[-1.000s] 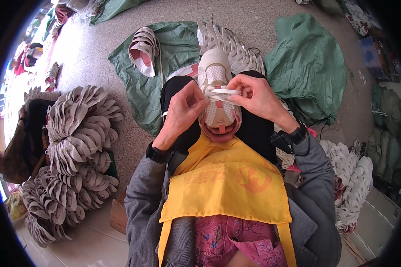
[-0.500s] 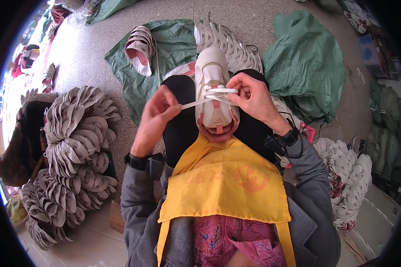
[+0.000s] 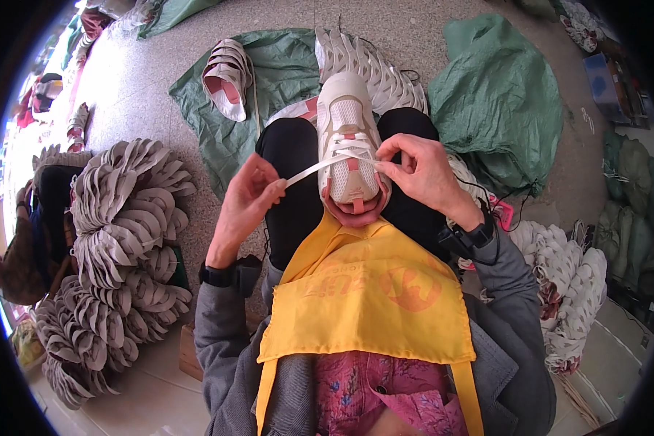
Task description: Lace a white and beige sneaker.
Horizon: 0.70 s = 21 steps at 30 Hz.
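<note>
Left grip is drawn together at thumb and forefinger, pinching a white lace that runs straight across to the shoe. Right grip, also brought to a pinch, has hold of lace close against the right side of the lacing; the exact strand is too small to tell. The shoe, off-white with pink parts, lies top side up between black-clad knees, toe pointing away, its pink collar next to a yellow apron. Black bands circle both wrists, at the ends of grey sleeves.

Beyond the toe, a green sheet is spread on the speckled floor, with a nested stack of uppers at its left and a curved row of uppers at its right. Farther right sits a crumpled green sack. A tall heap of grey pieces stands to the person's left, near a wooden block; white bundles lie to the right.
</note>
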Each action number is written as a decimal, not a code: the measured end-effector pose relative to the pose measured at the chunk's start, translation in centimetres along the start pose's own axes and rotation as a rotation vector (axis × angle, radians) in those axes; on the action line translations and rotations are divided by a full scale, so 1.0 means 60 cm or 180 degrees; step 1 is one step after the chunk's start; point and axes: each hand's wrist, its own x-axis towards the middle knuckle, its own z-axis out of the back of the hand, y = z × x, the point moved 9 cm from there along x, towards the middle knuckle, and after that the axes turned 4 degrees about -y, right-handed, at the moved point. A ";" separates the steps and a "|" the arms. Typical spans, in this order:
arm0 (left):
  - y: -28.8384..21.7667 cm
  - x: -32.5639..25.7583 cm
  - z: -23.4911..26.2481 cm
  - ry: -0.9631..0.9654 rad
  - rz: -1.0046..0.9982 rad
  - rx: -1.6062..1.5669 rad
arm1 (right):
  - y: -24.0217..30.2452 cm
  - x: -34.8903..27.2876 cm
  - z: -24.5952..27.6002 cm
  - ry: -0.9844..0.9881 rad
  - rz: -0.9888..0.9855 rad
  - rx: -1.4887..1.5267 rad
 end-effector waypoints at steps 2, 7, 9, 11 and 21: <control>-0.011 0.006 -0.020 0.0045 -0.0102 0.0093 | 0.011 -0.001 -0.003 -0.0054 0.0137 -0.0072; -0.022 0.019 -0.038 0.0016 -0.0244 0.0251 | 0.030 -0.010 -0.007 -0.0211 0.0664 -0.0404; -0.019 0.023 -0.036 -0.0031 -0.0287 0.0173 | 0.035 -0.013 -0.005 -0.0247 0.0748 -0.0498; -0.017 0.024 -0.029 -0.0075 -0.0311 -0.0090 | 0.036 -0.014 -0.002 -0.0231 0.0694 -0.0531; -0.020 0.020 -0.004 -0.0207 -0.0428 -0.0163 | 0.042 -0.034 0.004 -0.0251 0.0960 -0.0910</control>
